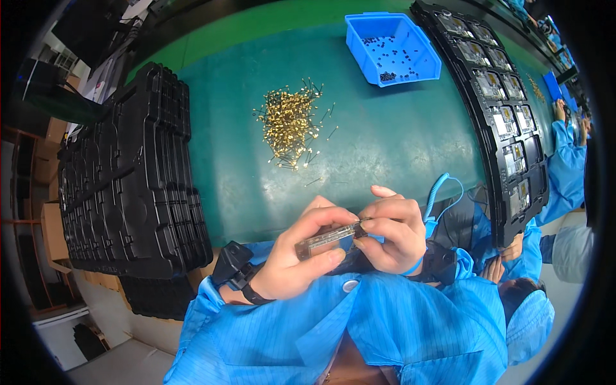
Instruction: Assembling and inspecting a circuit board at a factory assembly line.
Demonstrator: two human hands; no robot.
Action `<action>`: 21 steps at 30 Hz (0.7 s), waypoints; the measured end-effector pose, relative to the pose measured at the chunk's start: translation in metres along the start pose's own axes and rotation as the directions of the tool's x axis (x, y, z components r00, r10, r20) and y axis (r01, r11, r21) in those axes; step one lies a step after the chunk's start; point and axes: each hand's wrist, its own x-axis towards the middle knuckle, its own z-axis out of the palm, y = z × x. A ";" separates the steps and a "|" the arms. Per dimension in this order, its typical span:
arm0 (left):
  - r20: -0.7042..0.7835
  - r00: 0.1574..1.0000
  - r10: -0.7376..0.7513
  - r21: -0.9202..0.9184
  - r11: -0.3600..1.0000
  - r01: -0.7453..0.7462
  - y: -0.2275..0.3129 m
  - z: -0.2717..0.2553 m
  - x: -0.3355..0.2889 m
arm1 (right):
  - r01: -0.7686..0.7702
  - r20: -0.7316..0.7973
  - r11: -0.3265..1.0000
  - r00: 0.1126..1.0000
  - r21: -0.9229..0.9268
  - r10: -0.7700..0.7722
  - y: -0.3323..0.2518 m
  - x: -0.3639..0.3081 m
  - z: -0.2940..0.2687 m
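My left hand (300, 247) is closed around a small flat circuit board (324, 241), its fingers along the upper side and its thumb beneath. The board is held up in front of my chest, at a slant, with one long edge showing. At its right end, the thumb and fingers of my right hand (395, 234) pinch together on a small dark piece, mostly hidden by the fingertips. I cannot make out what that piece is. Beyond my hands, a heap of small gold-headed pins with thin dark stems (292, 125) lies on the green mat (224, 147).
A blue bin (420, 64) with small black parts stands at the far side. To the right, a long black tray (494, 160) holds several circuit boards. Stacked black trays (128, 186) rise on the left. A blue coiled cord (434, 196) runs near my right wrist; co-workers sit further right.
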 end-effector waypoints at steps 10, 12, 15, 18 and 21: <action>-0.006 1.000 0.016 -0.024 1.000 -0.016 -0.004 0.004 -0.003 | -0.059 0.000 0.998 0.998 0.039 0.059 -0.005 -0.001 0.001; 0.007 0.999 0.033 0.002 0.999 -0.033 -0.003 0.003 -0.003 | -0.087 -0.004 0.989 0.996 0.118 0.088 -0.005 -0.003 0.003; 0.005 0.999 0.045 0.004 0.999 -0.045 -0.004 0.004 -0.002 | -0.093 -0.002 0.980 0.996 0.175 0.094 -0.002 -0.005 0.004; -0.004 0.999 0.043 -0.029 0.999 -0.043 -0.005 0.006 -0.003 | -0.077 0.004 0.978 0.997 0.196 0.077 -0.002 -0.005 0.004; 0.017 0.999 0.038 -0.013 0.999 -0.038 -0.006 0.004 -0.002 | -0.053 0.008 0.986 0.999 0.159 0.053 -0.001 -0.006 0.003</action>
